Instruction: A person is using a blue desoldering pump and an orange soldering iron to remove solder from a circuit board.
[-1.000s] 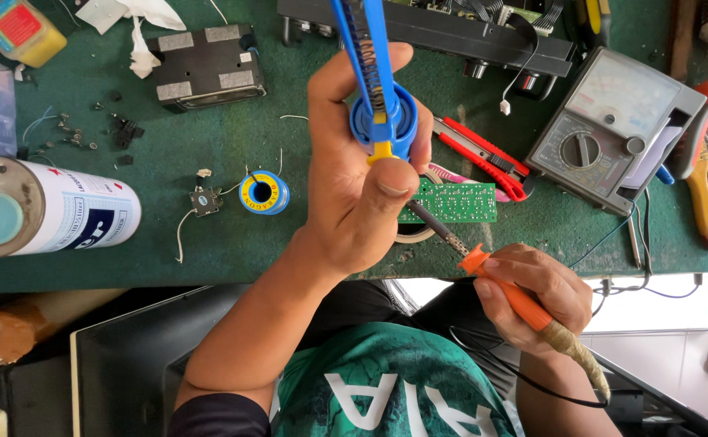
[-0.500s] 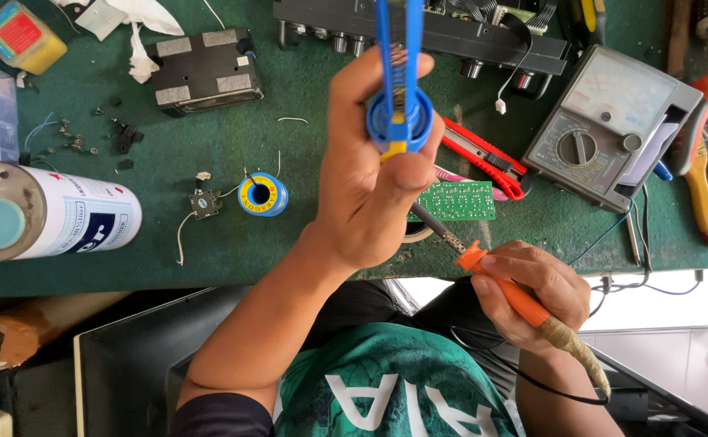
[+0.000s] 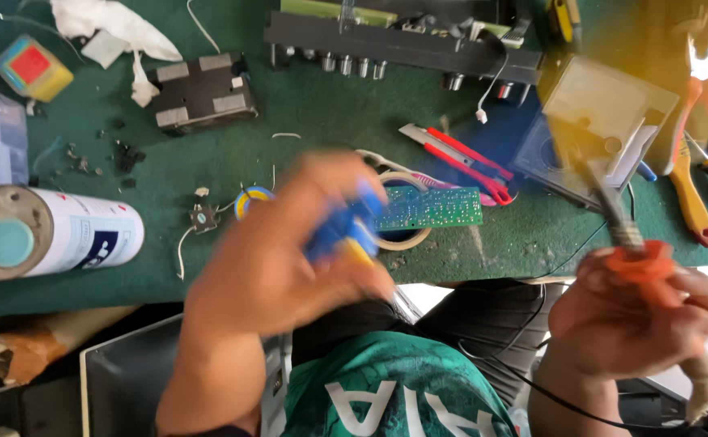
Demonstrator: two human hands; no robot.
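The green circuit board (image 3: 428, 208) is a thin, flat strip with tiny dots on it. It lies on the green table (image 3: 322, 113), on top of a tape roll (image 3: 402, 236). The left hand (image 3: 277, 259), blurry, sits at 8 o'clock from the board, fingers curled around a blue pump tool (image 3: 344, 231). The right hand (image 3: 641, 320), at 4 o'clock, grips an orange soldering iron (image 3: 625, 243), tip pointing up.

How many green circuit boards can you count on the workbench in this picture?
2. One circuit board lies flat on the green mat, right of the left hand. A second circuit board sits on the dark chassis at the top edge. Others may be hidden.
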